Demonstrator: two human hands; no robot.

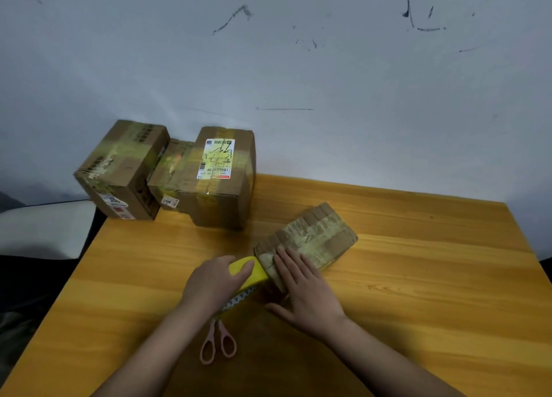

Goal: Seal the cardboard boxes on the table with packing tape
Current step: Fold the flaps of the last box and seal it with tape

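Left hand (216, 283) is gripping the yellow tape roll (249, 272); right hand (304, 286) is pressing flat, fingers released, on the box (316, 235) lying mid-surface (418, 277). Risk: tape wrinkling if tension slackens.

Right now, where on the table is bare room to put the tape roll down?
Free: the wood right of the flat box, and the near-left wood beside the scissors. Crowded: the far-left corner with three boxes, and the middle, where both hands work.
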